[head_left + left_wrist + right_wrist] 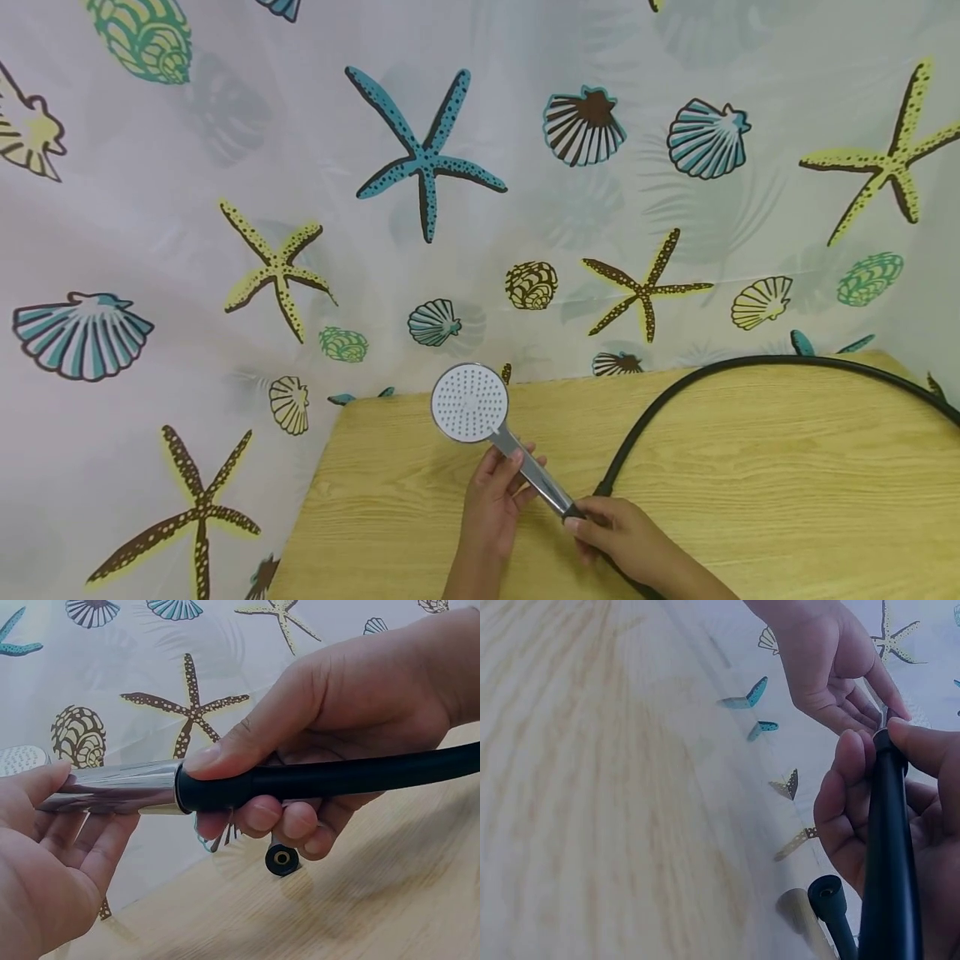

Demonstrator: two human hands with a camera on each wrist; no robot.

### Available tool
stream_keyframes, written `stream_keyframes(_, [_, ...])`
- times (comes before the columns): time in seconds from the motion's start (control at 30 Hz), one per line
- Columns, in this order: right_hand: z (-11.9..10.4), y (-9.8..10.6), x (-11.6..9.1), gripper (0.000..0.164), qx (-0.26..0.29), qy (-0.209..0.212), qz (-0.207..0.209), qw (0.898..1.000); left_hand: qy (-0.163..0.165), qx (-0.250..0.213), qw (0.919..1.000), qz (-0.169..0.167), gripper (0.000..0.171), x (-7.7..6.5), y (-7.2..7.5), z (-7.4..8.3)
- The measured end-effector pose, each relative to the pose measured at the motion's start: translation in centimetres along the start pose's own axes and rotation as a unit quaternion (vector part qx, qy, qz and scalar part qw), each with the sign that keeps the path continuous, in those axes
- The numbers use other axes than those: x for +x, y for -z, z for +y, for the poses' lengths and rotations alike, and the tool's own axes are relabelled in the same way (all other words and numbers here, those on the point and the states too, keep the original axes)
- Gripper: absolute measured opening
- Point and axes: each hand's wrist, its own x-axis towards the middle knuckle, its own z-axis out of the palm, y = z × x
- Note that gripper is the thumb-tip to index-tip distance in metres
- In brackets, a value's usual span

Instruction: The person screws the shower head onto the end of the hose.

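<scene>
A chrome hand shower (469, 402) has a round white nozzle face tilted up toward the head camera. My left hand (495, 492) holds its handle (124, 787) between the thumb above and the fingers below. At the handle's lower end, my right hand (622, 533) grips the black hose collar (214, 787), thumb on top and fingers curled beneath. In the left wrist view the collar meets the chrome rim. The black hose (891, 870) runs back through my right palm. Its other end, a black fitting (283, 859) with a brass-coloured center, shows just beyond that hand.
The hose loop (675, 383) arches over the light wood table (750, 467) and leaves at the right. A white curtain (510, 50) printed with shells and starfish hangs behind the table and along its left side.
</scene>
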Motion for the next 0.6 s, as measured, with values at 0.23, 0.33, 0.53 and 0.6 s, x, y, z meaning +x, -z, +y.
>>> stream_keyframes(0.23, [0.11, 0.19, 0.18, 0.031, -0.018, 0.004, 0.011, 1.000, -0.005, 0.006, 0.9998, 0.018, 0.022, 0.15, -0.20, -0.07])
stream_keyframes(0.33, [0.11, 0.22, 0.25, 0.032, -0.011, 0.001, 0.009, 1.000, -0.004, 0.005, 0.9996, 0.027, 0.019, 0.22, -0.19, -0.11])
stream_keyframes(0.53, [-0.07, 0.32, 0.20, 0.034, -0.002, -0.011, 0.001, 1.000, 0.000, 0.004, 0.9993, 0.037, 0.028, 0.11, -0.28, 0.13])
stream_keyframes(0.6, [-0.20, 0.37, 0.14, 0.036, -0.007, -0.015, 0.001, 1.000, 0.001, 0.004, 0.9992, 0.040, 0.034, 0.00, -0.36, 0.27])
